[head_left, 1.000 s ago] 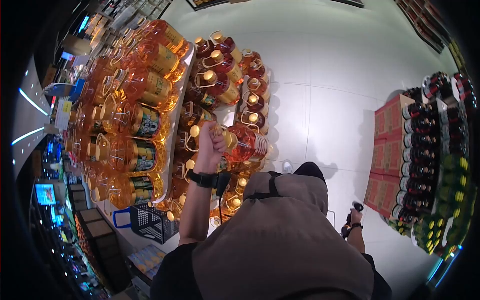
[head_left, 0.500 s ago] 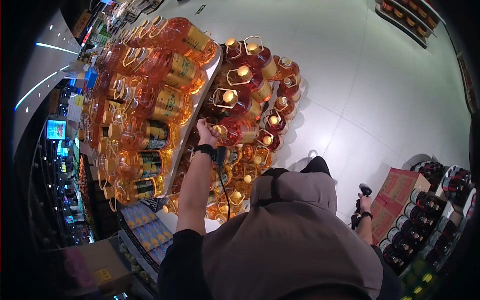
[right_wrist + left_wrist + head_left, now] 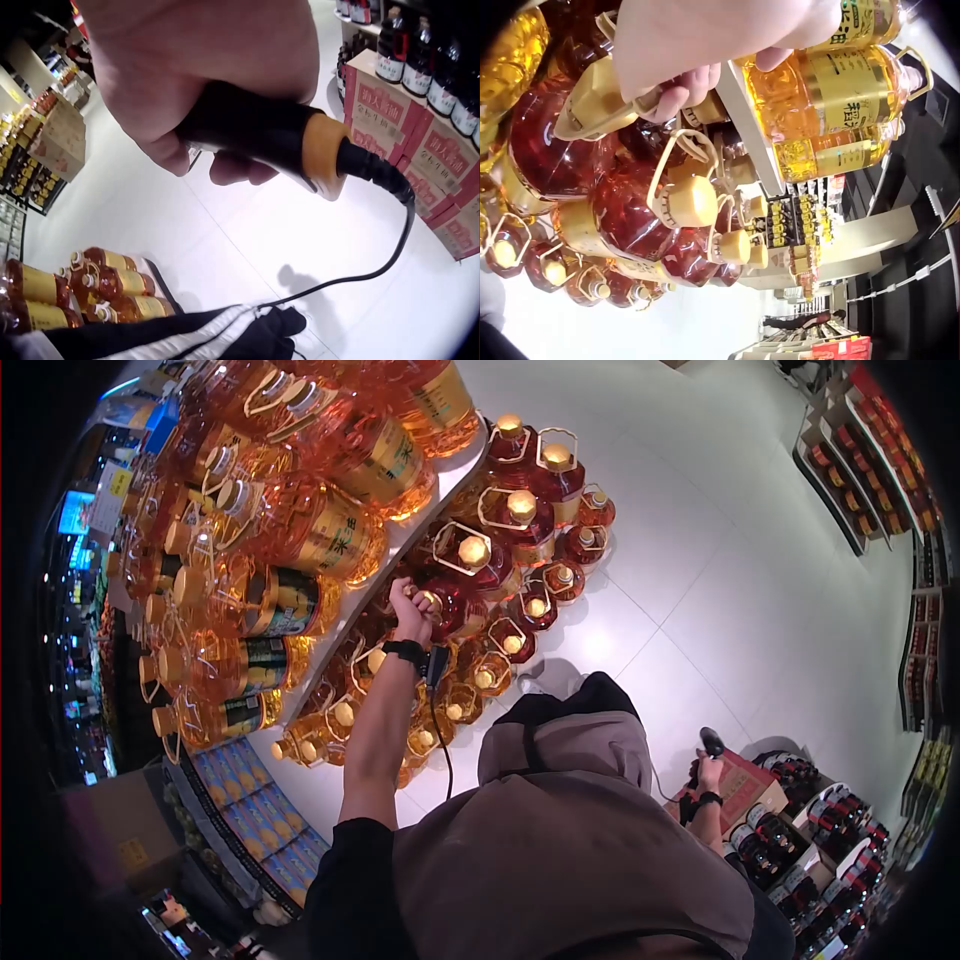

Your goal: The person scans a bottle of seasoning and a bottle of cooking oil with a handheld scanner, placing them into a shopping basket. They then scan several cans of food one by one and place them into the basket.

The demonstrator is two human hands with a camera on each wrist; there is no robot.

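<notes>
Bottle [image 3: 458, 610] lowered; left hand [image 3: 411, 606] grips handle [image 3: 592, 112]; wrist view reveals right hand [image 3: 195, 60] gripping scanner [image 3: 259, 133].

Head view: fisheye, high above the person, looks steeply down over the hood and shoulders, wide and far; takes in left hand [image 3: 412, 605], right hand [image 3: 708, 772], white floor [image 3: 700, 560]

Left wrist view: sits right under the left hand [image 3: 705, 37], very near, faces past the fingers along the shelf board [image 3: 750, 127]. Shares the dark red bottles [image 3: 630, 217] [image 3: 500, 530] with head view

Right wrist view: tight under the right hand [image 3: 202, 67] and black handle [image 3: 255, 127], faces out low across the floor [image 3: 187, 217]. Shares the red cartons [image 3: 397, 112] [image 3: 745, 780] with head view
</notes>
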